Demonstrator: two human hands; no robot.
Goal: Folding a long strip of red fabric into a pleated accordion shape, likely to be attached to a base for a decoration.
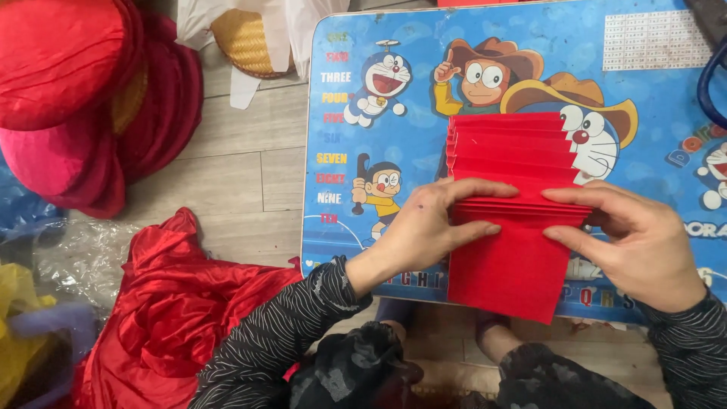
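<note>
Left hand (424, 231) and right hand (636, 235) pinch pleated red paper (515, 189) at 9 and 3 o'clock on bench (341, 151). Keep folds even, crease firmly.

Red paper sheet (515, 220), accordion-pleated at its far half, flat near end overhanging table edge

We count two hands, a left hand (428, 227) and a right hand (644, 242), on one sheet of red paper (515, 220); its accordion folds number perhaps seven, though they crowd together. There is one blue table (530, 68), one red satin cloth (174, 303), one woven basket (246, 42) and one yellow bag (19, 303).
</note>
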